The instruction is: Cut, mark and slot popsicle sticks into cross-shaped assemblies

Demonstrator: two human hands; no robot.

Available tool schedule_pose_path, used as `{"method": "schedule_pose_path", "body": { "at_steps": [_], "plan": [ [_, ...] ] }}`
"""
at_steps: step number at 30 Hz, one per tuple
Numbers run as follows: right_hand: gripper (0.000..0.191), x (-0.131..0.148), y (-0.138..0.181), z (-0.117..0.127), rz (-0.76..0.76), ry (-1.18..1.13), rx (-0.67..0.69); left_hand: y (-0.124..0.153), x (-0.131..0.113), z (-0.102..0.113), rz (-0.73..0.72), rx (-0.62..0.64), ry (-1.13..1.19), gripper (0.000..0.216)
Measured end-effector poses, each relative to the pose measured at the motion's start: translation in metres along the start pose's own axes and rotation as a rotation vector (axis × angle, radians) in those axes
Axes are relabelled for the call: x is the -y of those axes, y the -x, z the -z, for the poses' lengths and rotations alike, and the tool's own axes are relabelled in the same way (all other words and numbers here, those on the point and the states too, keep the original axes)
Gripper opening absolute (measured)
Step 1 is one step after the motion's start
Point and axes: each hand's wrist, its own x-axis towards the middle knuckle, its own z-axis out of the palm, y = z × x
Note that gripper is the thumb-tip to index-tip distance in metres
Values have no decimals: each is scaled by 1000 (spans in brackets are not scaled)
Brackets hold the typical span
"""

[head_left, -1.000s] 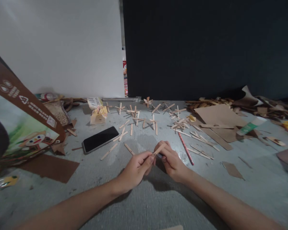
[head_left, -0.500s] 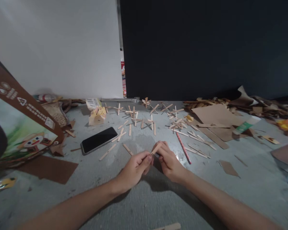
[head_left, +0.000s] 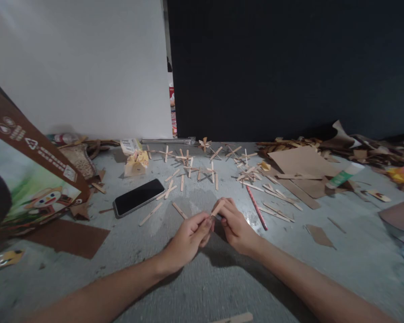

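Observation:
Between my two hands is a short wooden craft stick (head_left: 217,208), held slanting just above the grey surface. My left hand (head_left: 192,234) pinches its lower end between thumb and fingers. My right hand (head_left: 237,225) is closed around its upper end, the fingertips hiding part of it. Whether a second stick is in the grip I cannot tell. A loose craft stick (head_left: 179,210) lies just beyond my left hand. To the right of my right hand lies a red patterned pencil (head_left: 256,208). Beyond the hands, several sticks are set in crosses, such as one crossed pair (head_left: 216,153).
A smartphone (head_left: 139,197) lies left of the hands, near a printed paper bag (head_left: 50,179). Brown cardboard pieces (head_left: 299,161) and a glue stick (head_left: 346,175) are at the right. White and black panels stand at the back. Another stick (head_left: 235,318) lies at the near edge.
The stick between my hands has tilted very slightly. Both hands keep nearly the same place and grip.

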Motion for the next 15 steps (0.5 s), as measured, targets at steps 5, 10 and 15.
{"method": "schedule_pose_path", "body": {
  "at_steps": [5, 10, 15],
  "plan": [
    [22, -3, 0, -1, 28, -31, -16, 1, -4, -1, -1, -1, -16, 50],
    [34, -3, 2, -1, 23, -39, -27, 1, -1, 0, -3, 35, -22, 49],
    [44, -2, 2, -1, 13, -29, -43, 1, 0, 0, 3, 6, -6, 49]
  ]
}}
